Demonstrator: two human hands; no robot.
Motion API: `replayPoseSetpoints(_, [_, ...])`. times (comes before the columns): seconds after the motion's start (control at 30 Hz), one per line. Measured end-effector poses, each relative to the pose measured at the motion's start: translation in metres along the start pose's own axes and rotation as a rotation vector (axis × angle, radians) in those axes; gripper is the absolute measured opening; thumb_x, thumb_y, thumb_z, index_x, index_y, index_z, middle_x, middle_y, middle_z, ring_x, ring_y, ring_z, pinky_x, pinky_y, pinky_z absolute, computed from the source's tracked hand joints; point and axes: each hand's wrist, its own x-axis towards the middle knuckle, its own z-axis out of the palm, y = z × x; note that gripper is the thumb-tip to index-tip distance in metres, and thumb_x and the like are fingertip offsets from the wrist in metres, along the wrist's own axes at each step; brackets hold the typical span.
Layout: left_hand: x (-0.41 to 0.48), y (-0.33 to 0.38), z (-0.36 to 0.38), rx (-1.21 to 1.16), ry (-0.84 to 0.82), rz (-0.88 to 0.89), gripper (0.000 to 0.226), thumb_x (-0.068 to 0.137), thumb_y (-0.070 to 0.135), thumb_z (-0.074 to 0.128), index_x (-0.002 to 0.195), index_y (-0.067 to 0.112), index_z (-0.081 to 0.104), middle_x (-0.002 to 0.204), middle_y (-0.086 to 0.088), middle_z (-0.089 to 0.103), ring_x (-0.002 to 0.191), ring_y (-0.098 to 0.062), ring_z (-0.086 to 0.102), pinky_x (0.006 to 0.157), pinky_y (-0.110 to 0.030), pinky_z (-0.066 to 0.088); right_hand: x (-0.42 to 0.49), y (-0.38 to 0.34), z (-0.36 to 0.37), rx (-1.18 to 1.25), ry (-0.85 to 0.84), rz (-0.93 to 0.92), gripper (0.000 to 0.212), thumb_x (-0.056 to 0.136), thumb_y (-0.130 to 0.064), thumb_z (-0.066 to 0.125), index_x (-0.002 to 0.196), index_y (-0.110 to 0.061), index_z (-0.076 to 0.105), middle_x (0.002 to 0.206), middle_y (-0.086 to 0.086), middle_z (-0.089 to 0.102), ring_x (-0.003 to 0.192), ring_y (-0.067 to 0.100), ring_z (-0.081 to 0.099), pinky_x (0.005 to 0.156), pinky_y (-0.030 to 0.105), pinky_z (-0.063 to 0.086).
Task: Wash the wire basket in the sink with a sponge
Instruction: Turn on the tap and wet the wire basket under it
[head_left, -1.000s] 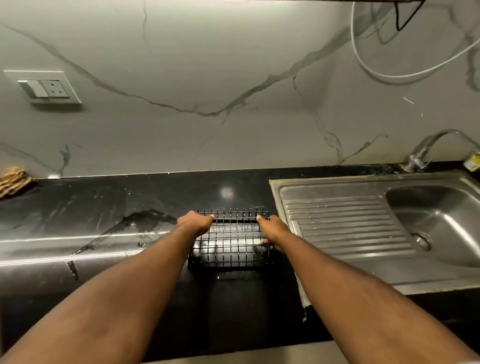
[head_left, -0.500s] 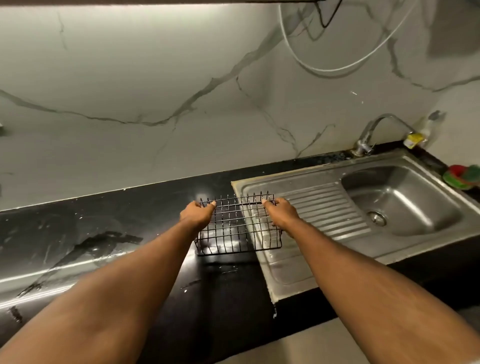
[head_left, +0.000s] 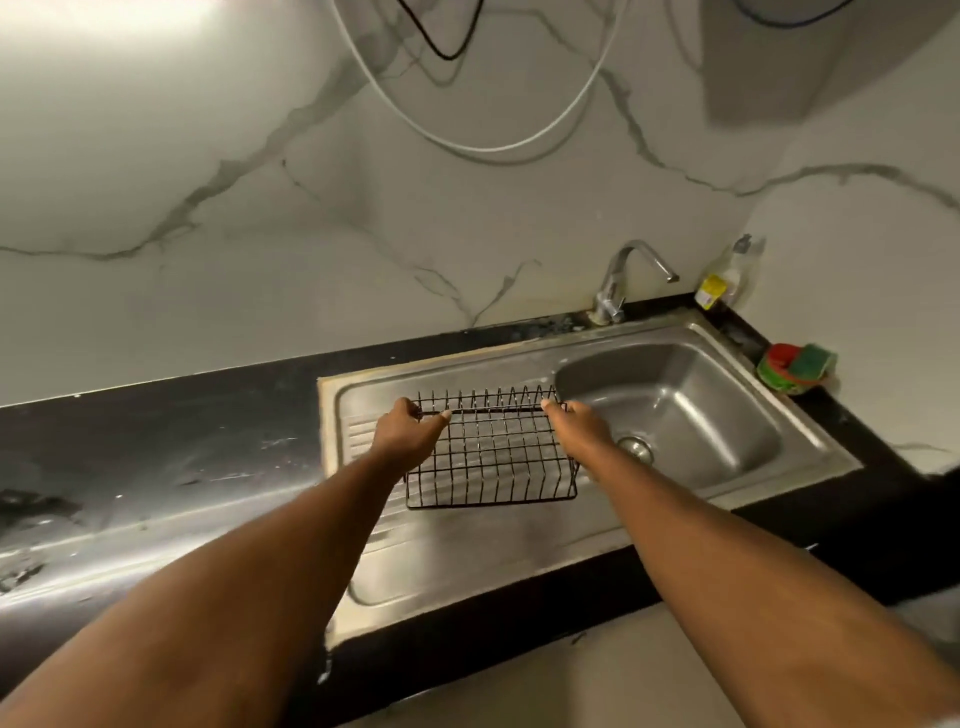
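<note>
A black wire basket (head_left: 493, 457) is held above the ribbed drainboard of the steel sink (head_left: 467, 566), just left of the basin (head_left: 691, 415). My left hand (head_left: 408, 431) grips the basket's left end at the top rail. My right hand (head_left: 576, 423) grips the right end, beside the basin's edge. A green sponge (head_left: 810, 360) lies on a red and green holder at the counter's far right corner, well away from both hands.
A chrome tap (head_left: 623, 280) stands behind the basin with a clear soap bottle (head_left: 727, 278) to its right. Black counter (head_left: 156, 457) stretches left of the sink. Marble wall behind, with white and black cables (head_left: 467, 140) hanging above.
Both hands have carried the basket to the right, from the black counter across the sink's edge to above the drainboard. The view has swung right, showing the sponge and bottle.
</note>
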Motion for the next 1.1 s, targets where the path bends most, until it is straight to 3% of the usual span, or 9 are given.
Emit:
replayPoseSetpoints(0.1, [0.001,0.032,0.045,-0.039,0.0,0.005,0.058,0.096,0.052,0.069,0.133,0.009,0.054,0.123,-0.014,0.064,0.099,-0.023,0.064,0.074,-0.032,0.055,0.019,0.022,-0.043,-0.029,0.019,0.001,0.058,0.102,-0.057,0.048,0.137,-0.012,0.058,0.139,0.014,0.061,0.127,0.034,0.058,0.092,0.037,0.047])
replayPoseSetpoints(0.2, [0.007,0.057,0.085,-0.053,0.015,0.013,0.056,0.093,0.054,0.071,0.128,0.013,0.057,0.118,-0.012,0.066,0.098,-0.026,0.068,0.083,-0.045,0.064,0.041,0.044,-0.081,-0.013,0.035,0.032,0.067,0.104,-0.055,0.048,0.154,-0.012,0.043,0.154,0.015,0.049,0.138,0.035,0.049,0.105,0.039,0.042])
replayPoseSetpoints(0.37, [0.036,0.1,0.137,-0.061,-0.015,0.024,0.051,0.096,0.051,0.07,0.129,0.015,0.056,0.115,-0.009,0.066,0.084,-0.02,0.068,0.067,-0.035,0.061,0.09,0.069,-0.127,-0.022,0.081,0.05,0.063,0.102,-0.058,0.048,0.141,-0.008,0.056,0.139,0.015,0.062,0.125,0.034,0.058,0.094,0.037,0.044])
replayPoseSetpoints(0.47, [0.065,0.125,0.17,-0.073,-0.06,0.034,0.049,0.095,0.051,0.071,0.127,0.017,0.058,0.116,-0.01,0.066,0.084,-0.02,0.068,0.07,-0.038,0.063,0.128,0.082,-0.152,-0.012,0.142,0.077,0.066,0.097,-0.063,0.051,0.136,-0.011,0.062,0.133,0.013,0.066,0.121,0.034,0.061,0.097,0.04,0.048])
replayPoseSetpoints(0.63, [0.099,0.154,0.21,-0.123,-0.157,-0.011,0.032,0.099,0.039,0.069,0.12,0.018,0.056,0.112,-0.008,0.065,0.079,-0.012,0.063,0.053,-0.018,0.045,0.18,0.099,-0.179,-0.018,0.148,0.132,0.065,0.096,-0.065,0.049,0.135,-0.014,0.062,0.131,0.012,0.068,0.116,0.032,0.064,0.093,0.039,0.05])
replayPoseSetpoints(0.73, [0.116,0.168,0.228,-0.132,-0.201,-0.013,0.029,0.1,0.038,0.069,0.119,0.019,0.057,0.099,0.0,0.064,0.082,-0.012,0.063,0.057,-0.019,0.049,0.202,0.108,-0.189,-0.032,0.145,0.158,0.061,0.101,-0.058,0.049,0.145,-0.017,0.055,0.143,0.012,0.06,0.127,0.033,0.058,0.099,0.039,0.046])
replayPoseSetpoints(0.87, [0.139,0.175,0.254,-0.079,-0.263,-0.021,0.031,0.098,0.046,0.069,0.118,0.024,0.06,0.101,-0.003,0.068,0.09,-0.019,0.067,0.068,-0.03,0.055,0.237,0.123,-0.198,-0.055,0.104,0.208,0.058,0.102,-0.051,0.052,0.149,-0.017,0.052,0.148,0.015,0.055,0.132,0.036,0.054,0.105,0.042,0.045])
replayPoseSetpoints(0.97, [0.154,0.179,0.279,-0.075,-0.277,-0.054,0.029,0.097,0.049,0.068,0.112,0.026,0.058,0.104,-0.003,0.066,0.093,-0.02,0.066,0.077,-0.035,0.06,0.267,0.134,-0.202,-0.055,0.077,0.214,0.056,0.101,-0.05,0.053,0.146,-0.017,0.053,0.144,0.014,0.059,0.127,0.035,0.056,0.098,0.042,0.048])
replayPoseSetpoints(1.1, [0.164,0.179,0.311,-0.144,-0.254,-0.172,0.047,0.098,0.046,0.069,0.133,0.018,0.055,0.102,0.001,0.06,0.088,-0.015,0.062,0.064,-0.024,0.049,0.3,0.146,-0.206,-0.056,-0.008,0.188,0.053,0.103,-0.045,0.054,0.148,-0.016,0.051,0.141,0.014,0.06,0.106,0.026,0.057,0.081,0.034,0.043])
